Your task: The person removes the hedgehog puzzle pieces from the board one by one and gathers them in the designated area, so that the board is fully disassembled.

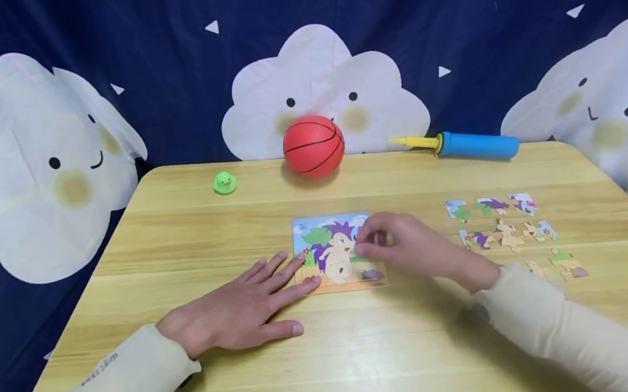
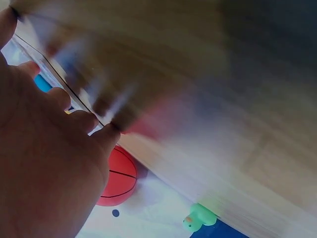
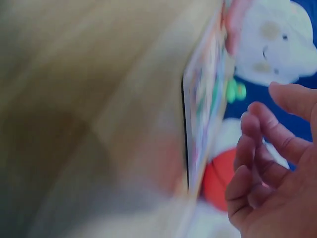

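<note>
A flat puzzle board [image 1: 337,270] with a purple-spined hedgehog picture lies mid-table. Flat on the table, my left hand [image 1: 239,306] spreads its fingers, with some fingertips on the board's left edge. Over the board's right side is my right hand [image 1: 414,246], slightly blurred, its fingers bent. In the right wrist view, thumb and fingers of the right hand [image 3: 277,163] stand apart with nothing between them, and the board [image 3: 205,94] shows nearly edge-on. Several loose jigsaw pieces [image 1: 508,234] lie in rows to the right; the right forearm passes close to the nearest row.
Along the back edge sit a green toy duck [image 1: 225,183], a small red basketball [image 1: 314,147] and a blue hand pump [image 1: 478,145] with a yellow nozzle. Behind the wooden table [image 1: 226,390] hangs a dark blue curtain [image 1: 167,57] with white clouds.
</note>
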The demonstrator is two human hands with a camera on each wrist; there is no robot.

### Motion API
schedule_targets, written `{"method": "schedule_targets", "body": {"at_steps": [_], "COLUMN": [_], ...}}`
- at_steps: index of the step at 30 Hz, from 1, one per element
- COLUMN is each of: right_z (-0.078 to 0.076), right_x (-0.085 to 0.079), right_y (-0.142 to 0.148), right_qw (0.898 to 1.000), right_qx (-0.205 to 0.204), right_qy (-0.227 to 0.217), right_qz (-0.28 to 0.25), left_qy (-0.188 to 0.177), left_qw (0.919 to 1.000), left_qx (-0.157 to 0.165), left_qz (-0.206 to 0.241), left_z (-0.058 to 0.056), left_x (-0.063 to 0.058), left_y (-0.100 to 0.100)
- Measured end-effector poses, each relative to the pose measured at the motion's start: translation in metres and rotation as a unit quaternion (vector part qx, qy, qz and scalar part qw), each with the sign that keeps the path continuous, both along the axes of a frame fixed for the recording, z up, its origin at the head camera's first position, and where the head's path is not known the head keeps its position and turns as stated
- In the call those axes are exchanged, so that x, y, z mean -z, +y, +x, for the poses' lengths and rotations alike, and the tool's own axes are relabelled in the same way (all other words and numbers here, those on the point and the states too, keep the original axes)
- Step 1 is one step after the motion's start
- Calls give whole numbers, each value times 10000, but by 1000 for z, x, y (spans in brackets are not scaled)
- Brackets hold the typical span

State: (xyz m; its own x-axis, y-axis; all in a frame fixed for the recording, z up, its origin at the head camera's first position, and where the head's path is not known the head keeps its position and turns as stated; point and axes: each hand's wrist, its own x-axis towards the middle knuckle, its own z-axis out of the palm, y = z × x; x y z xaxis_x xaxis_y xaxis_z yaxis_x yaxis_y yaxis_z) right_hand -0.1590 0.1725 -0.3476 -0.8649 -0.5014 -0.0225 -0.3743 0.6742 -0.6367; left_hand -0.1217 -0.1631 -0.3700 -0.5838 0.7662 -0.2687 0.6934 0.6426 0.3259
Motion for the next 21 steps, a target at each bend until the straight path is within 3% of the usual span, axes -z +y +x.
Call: {"method": "schedule_targets", "body": {"at_steps": [6,13,21], "right_z": [3,5,6], "right_x": [10,15,20], "right_y": [-31,-48,-60], "right_qw": [9992,9976,9974], "right_qx": [-296,-563,-419], "right_qy": [-219,60,33], "right_qz": [183,408,582], "left_qy": [55,91,-15], "left_qw": [9997,9986,9979], "left_qx": [-229,-499,-614], "left_qz": [-115,-135,-200], "left_z": [-6,-17,-21], "left_x": [-1,-3,-1], "left_y": [-1,-2,-1]}}
